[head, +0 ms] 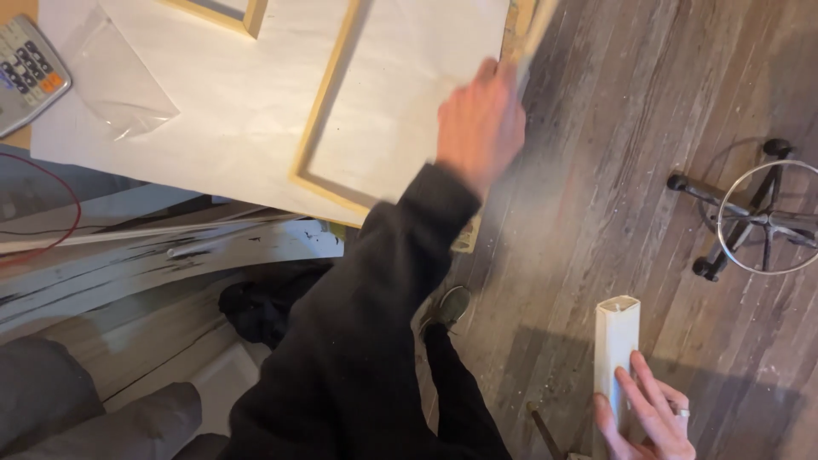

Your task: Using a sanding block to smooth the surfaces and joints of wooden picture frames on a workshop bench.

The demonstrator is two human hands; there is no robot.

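My left hand [481, 119] reaches out in a dark sleeve to the right edge of a pale work board [239, 111]. Its fingers are closed on a thin light wooden strip [532, 25], which is blurred by motion. Beside it on the board lies an open wooden frame [322, 128]. Low at the right, my right hand [649, 417] grips a white square hollow tube [615, 341], held upright over the wooden floor, with the thumb on the tube's left side and a ring on one finger.
A calculator [25, 72] and a clear plastic bag [119, 85] lie at the board's left. A second frame's corner [226, 15] shows at the top. White painted planks [153, 251] and a red wire [60, 230] sit below the board. A wheeled stool base [758, 217] stands on the floor [596, 170] at right.
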